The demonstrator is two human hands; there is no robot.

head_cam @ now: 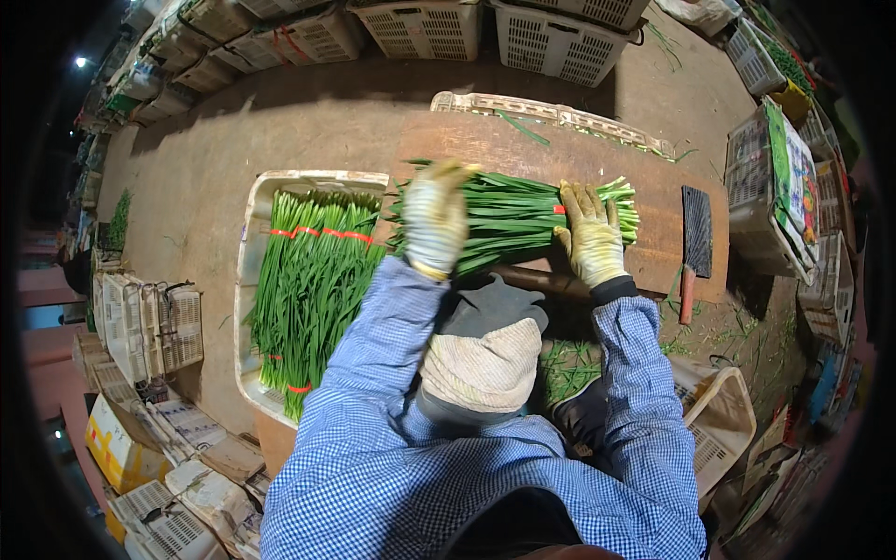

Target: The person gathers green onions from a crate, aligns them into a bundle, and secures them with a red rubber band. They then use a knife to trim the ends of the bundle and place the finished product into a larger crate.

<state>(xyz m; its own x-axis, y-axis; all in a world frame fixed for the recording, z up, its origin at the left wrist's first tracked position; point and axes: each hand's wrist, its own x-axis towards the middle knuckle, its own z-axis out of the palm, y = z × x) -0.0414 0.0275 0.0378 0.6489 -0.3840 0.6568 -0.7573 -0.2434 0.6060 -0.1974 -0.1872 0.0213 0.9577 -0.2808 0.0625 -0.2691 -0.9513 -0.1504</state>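
Observation:
A bundle of garlic chives [514,210] lies sideways on a wooden board [476,143], its pale cut ends to the right. A red band [559,209] shows beside my right hand [593,227], whose gloved fingers hold the bundle near those ends. Over the leaf tips at the left is my left hand [437,217], gloved and blurred by motion; its grip is unclear. To the left, a white plastic crate [245,294] holds several chive bundles [315,273] tied with red bands. A cleaver [696,231] with a wooden handle rests at the board's right end.
Stacked plastic crates [560,45] line the far side. Another crate [721,413] stands tilted at my lower right. Loose leaf trimmings [570,364] litter the ground near my foot. More crates [150,322] and a yellow-and-white box [122,444] stand at the left.

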